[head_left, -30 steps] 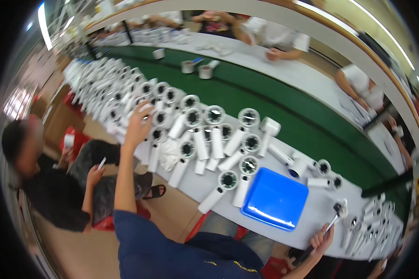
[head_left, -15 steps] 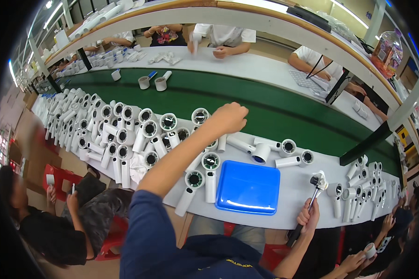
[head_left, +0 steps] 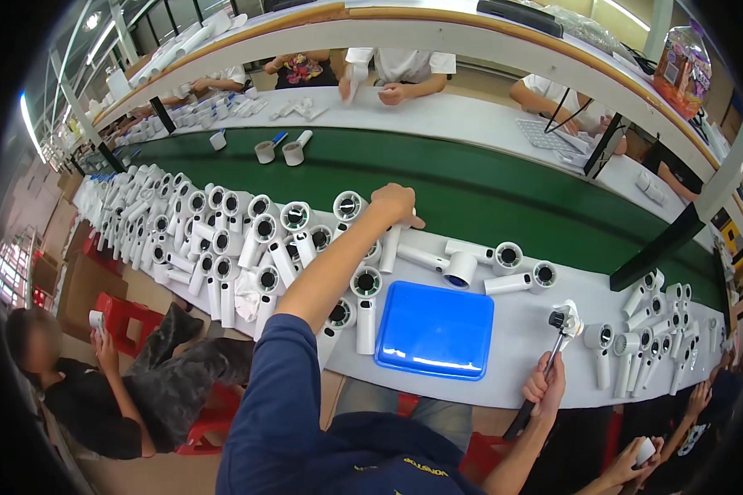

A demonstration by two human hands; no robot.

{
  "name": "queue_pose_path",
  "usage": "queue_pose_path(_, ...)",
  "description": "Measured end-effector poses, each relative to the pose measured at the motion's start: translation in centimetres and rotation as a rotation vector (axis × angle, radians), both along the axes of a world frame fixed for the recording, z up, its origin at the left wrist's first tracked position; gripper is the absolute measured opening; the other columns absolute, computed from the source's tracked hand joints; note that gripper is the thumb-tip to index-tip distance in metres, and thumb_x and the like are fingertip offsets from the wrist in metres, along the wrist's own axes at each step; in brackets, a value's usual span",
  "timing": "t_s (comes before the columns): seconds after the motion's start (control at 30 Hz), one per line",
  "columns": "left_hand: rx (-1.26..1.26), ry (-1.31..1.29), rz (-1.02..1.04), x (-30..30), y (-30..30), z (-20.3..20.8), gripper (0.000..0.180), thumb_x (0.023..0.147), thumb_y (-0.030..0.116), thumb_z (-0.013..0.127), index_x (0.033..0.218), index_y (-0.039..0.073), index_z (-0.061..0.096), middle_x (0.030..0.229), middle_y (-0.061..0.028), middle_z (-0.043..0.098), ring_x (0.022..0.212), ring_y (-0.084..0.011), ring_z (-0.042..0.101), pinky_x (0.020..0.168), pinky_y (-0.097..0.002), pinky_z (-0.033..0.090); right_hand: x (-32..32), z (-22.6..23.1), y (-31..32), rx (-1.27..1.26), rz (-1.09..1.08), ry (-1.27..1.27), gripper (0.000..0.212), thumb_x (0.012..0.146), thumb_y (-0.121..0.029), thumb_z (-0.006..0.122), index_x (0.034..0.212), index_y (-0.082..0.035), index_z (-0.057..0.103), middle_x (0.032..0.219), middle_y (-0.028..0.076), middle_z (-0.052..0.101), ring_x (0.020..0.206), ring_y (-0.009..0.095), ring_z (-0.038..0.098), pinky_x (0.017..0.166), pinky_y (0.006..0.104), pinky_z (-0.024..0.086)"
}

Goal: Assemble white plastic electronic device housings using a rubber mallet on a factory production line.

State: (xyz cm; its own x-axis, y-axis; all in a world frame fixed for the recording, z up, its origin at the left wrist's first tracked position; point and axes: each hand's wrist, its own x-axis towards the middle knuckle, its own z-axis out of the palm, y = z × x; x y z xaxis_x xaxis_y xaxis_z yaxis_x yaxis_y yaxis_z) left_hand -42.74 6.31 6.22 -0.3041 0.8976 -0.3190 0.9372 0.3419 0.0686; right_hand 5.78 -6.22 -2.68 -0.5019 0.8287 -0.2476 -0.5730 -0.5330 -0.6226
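Observation:
My left hand (head_left: 396, 204) is stretched over the table's far edge beside the green belt. Its fingers are curled over the top of a white handheld fan, whose handle (head_left: 390, 249) shows below; the fan's head is mostly hidden. More white handheld fans (head_left: 295, 218) with round, dark-centred heads lie crowded to the left of it. In front of me sits a glossy blue tray-like panel (head_left: 435, 330). At the right, my right hand (head_left: 545, 384) is closed around a stick (head_left: 563, 337) with a black grip, silver shaft, black head and a crumpled white piece at its top.
A green belt (head_left: 487, 216) runs behind the table, with a few round-headed white parts (head_left: 294, 152) on it. More fans (head_left: 636, 342) stand at the right. A dark post (head_left: 660, 247) carries an overhead shelf (head_left: 437, 29). People sit across the belt and at both sides.
My left hand has moved slightly left and back toward the table, from a fist over the belt onto a fan's top. My right hand keeps hold of the stick. The view has shifted slightly.

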Motion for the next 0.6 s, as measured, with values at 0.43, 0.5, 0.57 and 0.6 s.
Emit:
queue_pose_path(0.43, -0.034, -0.052, -0.126, -2.0, 0.4, -1.5, 0.059, 0.078, 0.062, 0.07, 0.113, 0.015, 0.077, 0.115, -0.0134, 0.073, 0.109, -0.0313, 0.069, 0.096, -0.0491, 0.052, -0.7, 0.8, 0.0, 0.007, -0.023, -0.075, 0.047, 0.111, -0.044, 0.03, 0.086, -0.008, 0.047, 0.049, -0.007, 0.02, 0.035, 0.004, 0.014, 0.03, 0.0218, 0.014)
queue_pose_path(0.5, -0.026, -0.068, -0.14, -2.6, 0.4, -2.4, 0.056, 0.08, 0.058, 0.069, 0.114, 0.014, 0.076, 0.114, -0.0145, 0.073, 0.108, -0.032, 0.069, 0.094, -0.0495, 0.053, -0.7, 0.5, 0.0, 0.0, -0.027, -0.061, 0.047, 0.111, -0.044, 0.031, 0.086, -0.008, 0.048, 0.049, -0.007, 0.02, 0.035, 0.004, 0.014, 0.03, 0.022, 0.014)
queue_pose_path(0.57, -0.017, -0.084, -0.154, -3.0, 0.2, -3.1, 0.056, 0.081, 0.054, 0.069, 0.117, 0.013, 0.075, 0.114, -0.0149, 0.073, 0.108, -0.0326, 0.069, 0.093, -0.0483, 0.054, -0.8, 0.6, 0.1, -0.019, -0.015, -0.067, 0.047, 0.111, -0.044, 0.031, 0.086, -0.008, 0.048, 0.049, -0.007, 0.02, 0.035, 0.004, 0.014, 0.031, 0.0224, 0.014)
queue_pose_path(0.6, -0.02, -0.088, -0.16, -2.9, -0.1, -3.2, 0.056, 0.081, 0.054, 0.069, 0.117, 0.013, 0.075, 0.114, -0.0149, 0.073, 0.108, -0.0326, 0.069, 0.093, -0.0483, 0.054, -0.8, 0.6, 0.1, -0.023, -0.021, -0.07, 0.047, 0.111, -0.044, 0.031, 0.086, -0.008, 0.048, 0.049, -0.007, 0.02, 0.035, 0.004, 0.014, 0.031, 0.0224, 0.014)
